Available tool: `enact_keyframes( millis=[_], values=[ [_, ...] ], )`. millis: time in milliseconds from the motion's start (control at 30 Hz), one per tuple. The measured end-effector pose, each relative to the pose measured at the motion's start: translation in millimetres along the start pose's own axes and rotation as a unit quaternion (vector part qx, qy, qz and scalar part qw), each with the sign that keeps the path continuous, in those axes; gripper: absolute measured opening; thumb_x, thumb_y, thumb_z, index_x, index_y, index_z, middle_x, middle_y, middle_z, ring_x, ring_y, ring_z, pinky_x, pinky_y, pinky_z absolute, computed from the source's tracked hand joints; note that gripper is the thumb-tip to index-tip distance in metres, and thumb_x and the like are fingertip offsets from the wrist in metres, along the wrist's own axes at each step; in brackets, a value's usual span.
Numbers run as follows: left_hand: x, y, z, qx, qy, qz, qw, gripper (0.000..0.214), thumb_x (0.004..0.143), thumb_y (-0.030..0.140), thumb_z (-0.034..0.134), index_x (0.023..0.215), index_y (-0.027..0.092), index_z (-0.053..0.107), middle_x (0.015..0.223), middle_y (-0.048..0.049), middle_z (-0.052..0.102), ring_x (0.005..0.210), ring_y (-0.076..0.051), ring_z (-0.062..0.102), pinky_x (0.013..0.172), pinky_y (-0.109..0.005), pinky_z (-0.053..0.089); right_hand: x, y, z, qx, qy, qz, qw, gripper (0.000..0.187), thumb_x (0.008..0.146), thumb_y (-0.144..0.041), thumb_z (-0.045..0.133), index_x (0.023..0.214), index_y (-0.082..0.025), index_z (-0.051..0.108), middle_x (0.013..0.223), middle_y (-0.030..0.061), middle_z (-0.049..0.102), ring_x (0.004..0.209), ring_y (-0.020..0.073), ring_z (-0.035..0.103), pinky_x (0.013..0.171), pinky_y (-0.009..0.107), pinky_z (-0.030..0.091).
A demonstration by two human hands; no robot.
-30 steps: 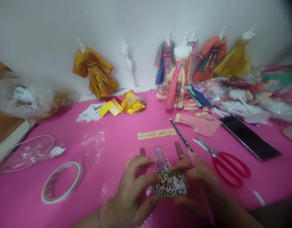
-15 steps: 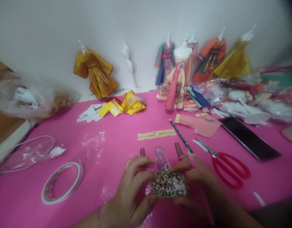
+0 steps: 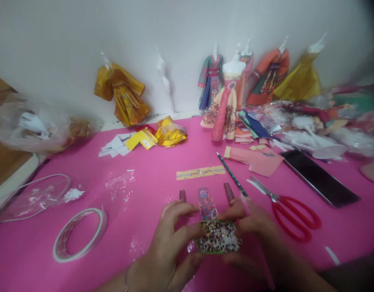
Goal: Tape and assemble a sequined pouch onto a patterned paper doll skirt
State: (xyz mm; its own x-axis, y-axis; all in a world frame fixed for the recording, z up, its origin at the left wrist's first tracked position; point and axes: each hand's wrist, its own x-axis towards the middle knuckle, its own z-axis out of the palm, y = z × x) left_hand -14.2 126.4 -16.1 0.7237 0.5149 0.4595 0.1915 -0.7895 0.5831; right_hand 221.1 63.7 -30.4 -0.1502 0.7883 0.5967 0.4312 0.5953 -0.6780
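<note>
Between my hands is a small green-rimmed container point(image 3: 209, 253) full of tiny mixed-colour beads point(image 3: 223, 237). My left hand point(image 3: 171, 243) grips its left end, the index fingertip over the beads and the thumb low at the side. My right hand point(image 3: 250, 227) holds the right end, its lower fingers partly hidden in shadow. A slim pink pen-like stick point(image 3: 264, 261) also lies in my right hand, slanting down past the wrist. Just beyond the container lie a patterned fabric strip point(image 3: 207, 202) and two narrow dark red strips, one of them point(image 3: 228, 192) near my right fingers.
Red-handled scissors point(image 3: 296, 217), a phone point(image 3: 321, 178) and a pencil point(image 3: 231, 174) lie on the right. Behind the strips is a beige trim point(image 3: 200, 172). A tape roll point(image 3: 80, 235) sits at left. Dressed doll forms point(image 3: 121, 93) line the wall.
My left index finger has shifted slightly right, further over the beads. The container stays held in both hands, and the things on the table have not moved.
</note>
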Motion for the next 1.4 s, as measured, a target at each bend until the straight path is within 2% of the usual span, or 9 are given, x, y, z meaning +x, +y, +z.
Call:
enact_keyframes(
  millis=[167,400,533,700,900,1033,1400],
  values=[
    [-2.1,-1.5,1.9,-0.007,0.009,0.003,1.000,0.026,0.101,0.035,0.040,0.119,0.019,0.050,0.130,-0.0108,0.035,0.123,-0.027,0.037,0.107,-0.042,0.034,0.0,-1.7,-1.1,0.007,-0.004,0.013,1.000,0.030,0.080,-0.036,0.076,0.093,-0.025,0.052,0.109,0.0059,0.069,0.093,0.0251,0.065,0.094,0.049,0.045],
    [-1.4,0.6,1.4,0.004,0.002,-0.005,1.000,0.027,0.099,0.033,0.044,0.123,0.022,0.052,0.130,-0.0088,0.035,0.123,-0.026,0.038,0.105,-0.041,0.037,2.4,-2.9,-0.1,0.009,0.007,0.007,1.000,0.029,0.080,-0.032,0.076,0.092,-0.024,0.051,0.109,0.0050,0.069,0.094,0.0241,0.063,0.096,0.049,0.044],
    [-4.2,-0.2,0.7,-0.002,0.002,0.002,1.000,0.026,0.099,0.034,0.045,0.121,0.022,0.052,0.132,-0.0096,0.034,0.125,-0.028,0.036,0.107,-0.044,0.035,0.4,-2.9,-0.2,0.014,-0.001,0.013,1.000,0.030,0.080,-0.033,0.077,0.092,-0.024,0.051,0.110,0.0052,0.069,0.094,0.0238,0.063,0.097,0.049,0.044],
    [-3.4,-1.0,2.2,0.007,0.006,-0.001,1.000,0.030,0.098,0.035,0.048,0.126,0.023,0.051,0.130,-0.0106,0.037,0.122,-0.029,0.039,0.103,-0.048,0.039,1.1,-2.2,0.4,0.009,0.003,0.017,1.000,0.027,0.081,-0.034,0.075,0.092,-0.024,0.052,0.110,0.0051,0.069,0.095,0.0246,0.063,0.094,0.049,0.045],
    [-2.6,-0.3,2.4,0.000,0.002,-0.005,1.000,0.029,0.098,0.035,0.046,0.125,0.026,0.051,0.131,-0.0094,0.036,0.122,-0.029,0.039,0.105,-0.046,0.038,9.1,5.5,4.6,-0.025,0.039,-0.058,0.997,0.031,0.077,-0.035,0.078,0.087,-0.025,0.051,0.101,0.0025,0.073,0.081,0.0210,0.068,0.085,0.042,0.048],
    [-4.6,-0.9,3.0,-0.007,0.012,0.002,1.000,0.028,0.098,0.035,0.046,0.122,0.023,0.051,0.131,-0.0104,0.036,0.124,-0.029,0.037,0.107,-0.045,0.036,8.8,8.7,4.9,-0.030,0.044,-0.065,0.996,0.035,0.074,-0.036,0.081,0.088,-0.025,0.051,0.102,0.0033,0.074,0.081,0.0216,0.068,0.085,0.042,0.049],
    [-1.0,-0.2,2.0,-0.005,-0.007,-0.014,1.000,0.026,0.098,0.032,0.047,0.122,0.023,0.050,0.131,-0.0107,0.035,0.122,-0.028,0.039,0.105,-0.045,0.039,7.6,-0.3,1.7,-0.018,0.023,-0.022,0.999,0.031,0.077,-0.033,0.079,0.088,-0.026,0.051,0.102,0.0032,0.074,0.085,0.0228,0.068,0.085,0.045,0.049]
  ],
)
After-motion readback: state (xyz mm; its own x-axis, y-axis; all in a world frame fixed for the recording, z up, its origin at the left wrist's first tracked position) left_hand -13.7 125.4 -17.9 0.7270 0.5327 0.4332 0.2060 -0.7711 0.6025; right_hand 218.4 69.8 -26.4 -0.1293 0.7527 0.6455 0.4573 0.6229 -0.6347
